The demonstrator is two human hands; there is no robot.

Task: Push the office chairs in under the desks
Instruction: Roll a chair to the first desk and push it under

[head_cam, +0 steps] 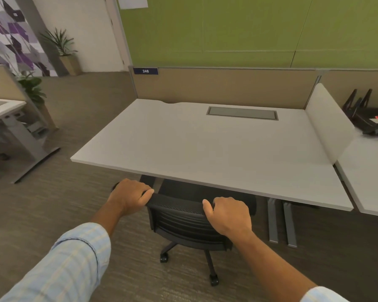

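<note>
Now, closest to us, two forearms in rolled light-blue sleeves reach forward, and both hands hold the top edge of the black office chair. Our left hand has its fingers curled over the left corner of the backrest, and our right hand is closed the same way on the right side, thumb lying on the mesh. Below, the star base and castors stand on the grey carpet. Just beyond the hands, the seat is already partly hidden under the front edge of the white worktop, while the backrest remains outside. We judge that the push is near its end for this chair. The next move calls for a straight, even push from both hands, keeping the chair clear of the desk leg on the right. Farther back, a beige divider carries a small plate marked 246.
</note>
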